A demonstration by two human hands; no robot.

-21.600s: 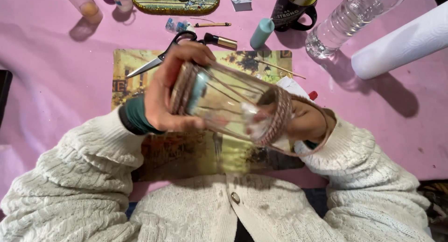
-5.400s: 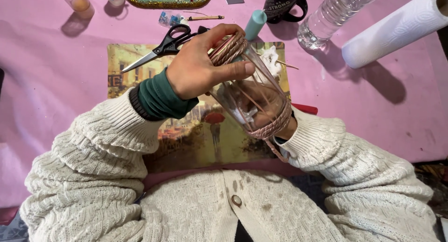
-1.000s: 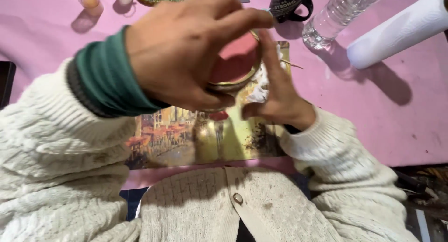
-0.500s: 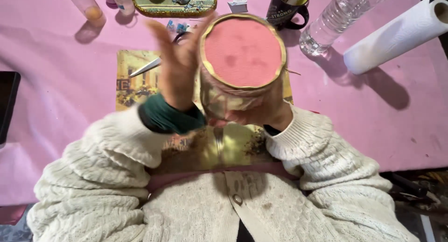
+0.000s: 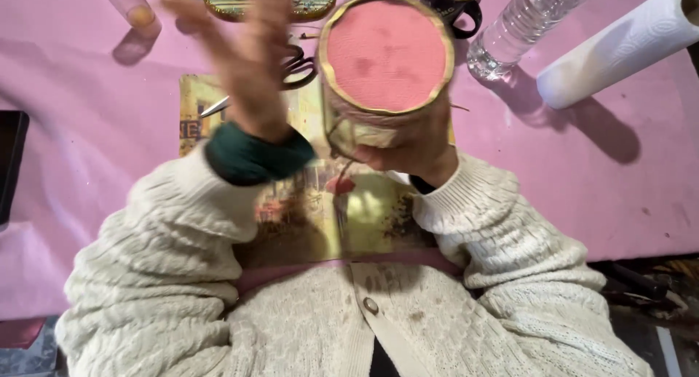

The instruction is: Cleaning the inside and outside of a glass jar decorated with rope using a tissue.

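Head camera, looking down: a person in a cream cable-knit cardigan holds up a clear glass jar with a pink fabric-covered top edged in gold cord (image 5: 386,53), its covered end turned toward the lens, above a printed placemat with a painted street scene (image 5: 320,217) on a pink tablecloth (image 5: 87,129). The right hand (image 5: 408,148) cups the jar from beneath, fingers wrapped round the lower wall and closed on the glass. The left hand (image 5: 251,64) is raised just beside the jar, fingers spread wide and blurred, holding nothing and not touching it.

The jar looks rigid and fairly light while empty, but breakable — smooth glass of this kind is likely slippery where bare. The cord-wrapped band near the rim probably offers the surest purchase, with a palm under the base as here; the fabric top appears soft and is best not squeezed.

Behind the jar lie black-handled scissors (image 5: 295,60), partly hidden by the left hand. Along the far edge stand a decorated oval tin tray (image 5: 313,2), a dark mug (image 5: 451,6), a clear plastic water bottle (image 5: 524,24) and a white paper roll (image 5: 619,46) — all well apart from both hands. A clear tumbler with an orange base (image 5: 131,6) sits at far left.
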